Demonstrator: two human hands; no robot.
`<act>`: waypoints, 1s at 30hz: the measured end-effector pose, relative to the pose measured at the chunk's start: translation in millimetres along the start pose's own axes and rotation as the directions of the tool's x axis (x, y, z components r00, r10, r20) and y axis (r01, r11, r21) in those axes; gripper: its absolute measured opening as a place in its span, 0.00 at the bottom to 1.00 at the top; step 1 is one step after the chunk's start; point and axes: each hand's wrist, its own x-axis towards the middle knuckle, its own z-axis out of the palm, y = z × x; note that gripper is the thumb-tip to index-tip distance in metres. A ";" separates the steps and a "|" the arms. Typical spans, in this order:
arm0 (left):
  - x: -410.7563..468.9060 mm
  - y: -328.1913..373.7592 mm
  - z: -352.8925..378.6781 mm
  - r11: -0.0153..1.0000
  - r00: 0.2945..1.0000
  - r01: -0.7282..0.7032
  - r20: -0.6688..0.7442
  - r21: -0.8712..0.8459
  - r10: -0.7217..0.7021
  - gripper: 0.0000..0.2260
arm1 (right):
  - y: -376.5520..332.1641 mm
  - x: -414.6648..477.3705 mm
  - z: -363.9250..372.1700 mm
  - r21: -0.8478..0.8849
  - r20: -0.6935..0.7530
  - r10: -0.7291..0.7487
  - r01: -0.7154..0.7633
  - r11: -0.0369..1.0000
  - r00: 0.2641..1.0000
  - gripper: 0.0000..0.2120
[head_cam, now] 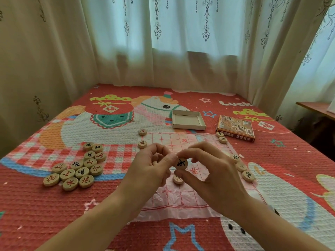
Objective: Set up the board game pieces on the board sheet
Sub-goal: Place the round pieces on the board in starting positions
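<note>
Two bare arms reach in from the near edge, over a red cover (pixel 54 214) with a cartoon horse on it. The right hand (pixel 217 178) pinches one round wood piece (pixel 181 163) between its thumb (pixel 188 176) below and a finger (pixel 192 151) on top. The left hand (pixel 148 171) is curled, with its thumb tip at the left rim of the piece; I cannot tell if it grips too. The piece is up in the air over the middle of the sheet (pixel 181 201). It stands on its rim, with its flat face and black sign turned to the camera. It is round, so it has no long side. The sheet is one thin pink film with red grid lines, and it lies flat on the cover. One lone disc (pixel 178 179) lies on it just under the hands. A row of three (pixel 241 167) lies along the right edge of the sheet. A pair (pixel 142 144) lies at the far left edge, and a far pair (pixel 223 140) sits by the far right corner. Off the sheet, to the left, a pile (pixel 82 172) of thirteen lies flat, close side by side, signs up, some red and some black. Past the sheet sits one open tray (pixel 188 126), and only its pale bottom shows inside. Near it, to the right, one printed lid (pixel 235 127) lies flat with its picture up, just beside the far pair. Pale curtains (pixel 181 42) hang at the back.
</note>
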 end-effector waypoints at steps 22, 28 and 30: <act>-1.8 2.1 1.1 0.999 0.999 0.003 0.047 0.044 -0.005 0.06 | 5.1 -28.9 -29.6 -0.031 -0.011 0.161 -0.162 0.986 0.987 0.14; -12.4 5.5 13.6 0.993 0.993 -0.038 0.118 0.110 0.025 0.08 | 10.1 -66.5 -61.1 -0.100 -0.032 0.285 -0.287 0.953 0.958 0.15; -15.1 5.6 19.1 0.996 0.990 -0.026 0.141 0.090 0.014 0.07 | 12.0 -79.9 -73.6 -0.137 -0.031 0.335 -0.336 0.932 0.942 0.15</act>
